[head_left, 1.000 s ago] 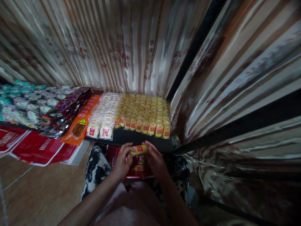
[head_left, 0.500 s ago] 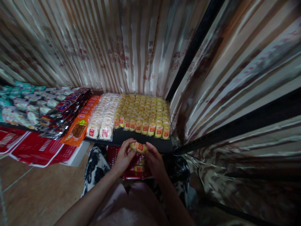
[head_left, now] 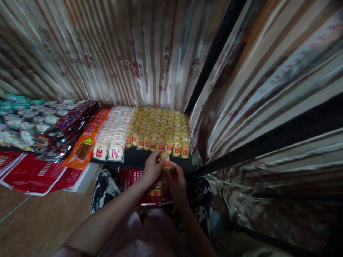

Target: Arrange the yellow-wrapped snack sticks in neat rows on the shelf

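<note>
Between my two hands is a small wrapped yellow cake (head_left: 166, 160) with a red and orange label, turned upright. My left hand (head_left: 153, 167) pinches its upper left side, and my right hand (head_left: 175, 180) grips its lower end. Just beyond stand tight rows of the same wrapped yellow cakes (head_left: 158, 128) on a black shelf (head_left: 136, 159). Under my hands, on my lap, sits a red basket (head_left: 131, 178) with more wrapped yellow cakes (head_left: 156, 192) in it, partly hidden by my arms.
Left of the rows lie white wrapped cakes (head_left: 116, 151), an orange snack packet (head_left: 84, 146), dark shiny packets (head_left: 59, 139) and small white and teal packets (head_left: 29, 119). Red baskets (head_left: 34, 175) stand below at left. A striped curtain (head_left: 128, 53) and black poles (head_left: 214, 59) enclose the shelf.
The held cake has turned from lying sideways to upright and moved slightly right and toward the rows. Both hands stay on it. The view has shifted a little.
</note>
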Motion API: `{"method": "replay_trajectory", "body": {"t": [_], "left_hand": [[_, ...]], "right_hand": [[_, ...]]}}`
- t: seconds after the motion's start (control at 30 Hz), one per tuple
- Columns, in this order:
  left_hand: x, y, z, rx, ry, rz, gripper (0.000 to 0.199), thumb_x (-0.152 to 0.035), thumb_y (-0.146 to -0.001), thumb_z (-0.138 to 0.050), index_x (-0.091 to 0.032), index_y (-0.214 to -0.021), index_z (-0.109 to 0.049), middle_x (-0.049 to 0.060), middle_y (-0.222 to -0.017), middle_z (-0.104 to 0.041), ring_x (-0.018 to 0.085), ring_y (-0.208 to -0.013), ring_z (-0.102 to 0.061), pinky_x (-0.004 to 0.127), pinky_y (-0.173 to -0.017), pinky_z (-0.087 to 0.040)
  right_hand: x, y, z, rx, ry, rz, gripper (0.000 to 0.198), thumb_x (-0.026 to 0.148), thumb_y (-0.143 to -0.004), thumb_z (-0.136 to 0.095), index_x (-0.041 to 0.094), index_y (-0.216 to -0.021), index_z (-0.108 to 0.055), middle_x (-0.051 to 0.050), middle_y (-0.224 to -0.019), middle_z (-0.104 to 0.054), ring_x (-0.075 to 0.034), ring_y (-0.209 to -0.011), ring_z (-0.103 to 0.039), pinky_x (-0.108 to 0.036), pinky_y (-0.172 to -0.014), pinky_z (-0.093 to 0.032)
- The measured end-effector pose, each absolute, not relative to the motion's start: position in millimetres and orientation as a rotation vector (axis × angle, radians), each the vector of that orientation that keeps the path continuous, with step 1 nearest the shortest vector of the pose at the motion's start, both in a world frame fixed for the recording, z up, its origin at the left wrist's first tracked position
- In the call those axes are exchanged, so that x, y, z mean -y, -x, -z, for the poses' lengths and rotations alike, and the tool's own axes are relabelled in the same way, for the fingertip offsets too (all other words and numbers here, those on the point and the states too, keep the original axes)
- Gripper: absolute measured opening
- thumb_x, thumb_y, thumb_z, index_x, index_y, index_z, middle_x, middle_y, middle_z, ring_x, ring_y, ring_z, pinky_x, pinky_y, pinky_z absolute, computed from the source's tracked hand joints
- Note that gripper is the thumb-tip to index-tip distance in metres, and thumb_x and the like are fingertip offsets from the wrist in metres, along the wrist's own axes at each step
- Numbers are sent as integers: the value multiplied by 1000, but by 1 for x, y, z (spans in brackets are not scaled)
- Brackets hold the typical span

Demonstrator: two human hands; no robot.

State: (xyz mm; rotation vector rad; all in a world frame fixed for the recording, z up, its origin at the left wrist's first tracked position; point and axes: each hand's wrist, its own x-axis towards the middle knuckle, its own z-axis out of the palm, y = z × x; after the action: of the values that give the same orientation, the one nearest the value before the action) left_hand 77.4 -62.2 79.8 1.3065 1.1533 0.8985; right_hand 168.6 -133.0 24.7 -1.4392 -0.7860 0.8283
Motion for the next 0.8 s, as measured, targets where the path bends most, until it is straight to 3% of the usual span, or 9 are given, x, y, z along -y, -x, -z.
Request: {"method": "replay_trajectory", "body": {"t": [0.23,0.8], "left_hand": [[46,-99,-70,-1061,-1456,-899,33,-12,-72,-54,-20,-103,-64,1,-88,-60,12,-73,-51,23,-73,-44],[31,-109,-51,-1167,-1694,-1039,37,-9,-77,-52,-24,-107,-66,4,-94,-46,17,-96,-49,30,-89,-42]], "right_hand": [[122,-188,-18,959,1592,-469,28,35,-80,-53,20,-103,-58,-9,-103,-58,-20,-94,-55,-38,-87,-46],[110,-195,-23,1077,1646,-402,30,33,-85,-43,18,-104,-61,-9,-95,-64,-20,-89,-57,-36,-85,-43]]}}
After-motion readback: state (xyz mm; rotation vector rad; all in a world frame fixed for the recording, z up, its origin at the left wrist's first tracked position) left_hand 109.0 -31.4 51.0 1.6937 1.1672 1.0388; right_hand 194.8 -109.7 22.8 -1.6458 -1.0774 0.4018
